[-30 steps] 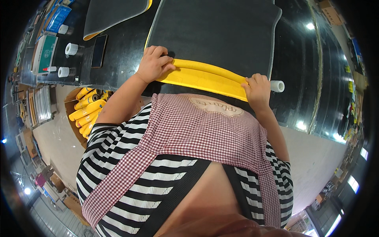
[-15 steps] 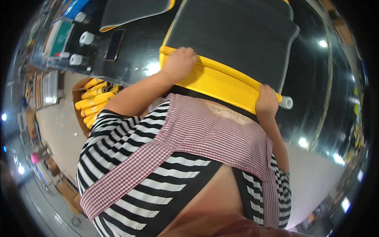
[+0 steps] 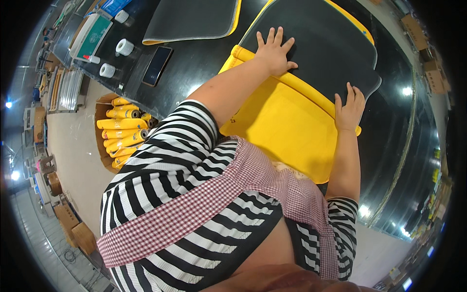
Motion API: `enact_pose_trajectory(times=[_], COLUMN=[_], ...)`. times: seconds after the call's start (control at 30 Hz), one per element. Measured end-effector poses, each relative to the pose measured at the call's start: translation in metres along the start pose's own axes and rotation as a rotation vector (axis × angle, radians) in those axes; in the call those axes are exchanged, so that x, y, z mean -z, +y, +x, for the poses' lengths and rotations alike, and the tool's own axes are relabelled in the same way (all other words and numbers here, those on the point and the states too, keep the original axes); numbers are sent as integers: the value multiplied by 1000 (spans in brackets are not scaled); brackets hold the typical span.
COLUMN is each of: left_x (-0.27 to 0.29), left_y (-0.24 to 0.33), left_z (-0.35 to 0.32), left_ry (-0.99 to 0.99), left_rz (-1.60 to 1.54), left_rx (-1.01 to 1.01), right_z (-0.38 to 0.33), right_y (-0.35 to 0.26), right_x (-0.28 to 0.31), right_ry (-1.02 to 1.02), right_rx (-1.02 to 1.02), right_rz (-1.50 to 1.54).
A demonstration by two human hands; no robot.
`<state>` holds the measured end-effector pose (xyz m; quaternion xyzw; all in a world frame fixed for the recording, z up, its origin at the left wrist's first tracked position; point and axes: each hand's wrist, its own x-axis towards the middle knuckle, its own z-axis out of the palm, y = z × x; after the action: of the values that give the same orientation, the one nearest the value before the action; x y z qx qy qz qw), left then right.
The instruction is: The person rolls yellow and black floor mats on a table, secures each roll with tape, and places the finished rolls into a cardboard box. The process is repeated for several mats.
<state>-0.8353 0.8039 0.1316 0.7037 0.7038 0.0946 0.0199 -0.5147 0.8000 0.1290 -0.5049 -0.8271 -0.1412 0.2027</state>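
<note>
A dark mat (image 3: 316, 39) with a yellow face and pale edging lies on the table in front of me. Its near part shows as a broad yellow sheet (image 3: 287, 117) reaching to my apron, with a yellow rolled or folded ridge (image 3: 311, 92) across it. My left hand (image 3: 276, 53) rests spread on the dark surface just past the ridge's left part, thumb pointing right. At the mat's right edge my right hand (image 3: 350, 111) is open too, fingers stretched forward, its palm by the ridge's right end. Neither hand grips anything.
Another dark mat with yellow edging (image 3: 189, 19) lies at the far left. Near it are a phone (image 3: 157, 65), white rolls (image 3: 124, 47), a red-tipped white bottle (image 3: 91, 59) and a green-and-white box (image 3: 92, 38). A carton (image 3: 103, 104) of rolled yellow mats (image 3: 121, 124) stands below the table's left edge.
Both hands have opened from their grip on the yellow ridge and moved forward onto the mat. More yellow sheet now shows on my side. A white tube end at the ridge's right is no longer visible.
</note>
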Motion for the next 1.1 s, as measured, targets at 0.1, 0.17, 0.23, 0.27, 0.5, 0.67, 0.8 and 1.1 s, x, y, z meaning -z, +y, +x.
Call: enact_pose_trajectory(times=[0.1, 0.17, 0.23, 0.27, 0.5, 0.67, 0.8, 1.1], left_x=[-6, -4, -13, -19, -15, 19, 18, 42], left_y=[9, 2, -11, -21, -29, -15, -19, -24], left_z=[32, 30, 23, 16, -39, -30, 5, -182], left_ry=[-21, -16, 80, 206, 157, 95, -134, -288], left_rz=[-39, 19, 32, -87, -194, -80, 22, -143], left_rx=[9, -23, -47, -123, -429, -419, -440, -481], right_z=[-6, -46, -61, -67, -51, -20, -5, -164], right_y=[16, -2, -37, -42, -29, -22, -8, -84], right_x=[-14, -9, 4, 6, 12, -7, -5, 79], right_ry=[141, 61, -195, -189, -302, -263, -263, -288], right_rx=[112, 35, -173, -165, -165, -180, -149, -29], right_rz=[58, 243, 167, 230, 187, 151, 123, 231])
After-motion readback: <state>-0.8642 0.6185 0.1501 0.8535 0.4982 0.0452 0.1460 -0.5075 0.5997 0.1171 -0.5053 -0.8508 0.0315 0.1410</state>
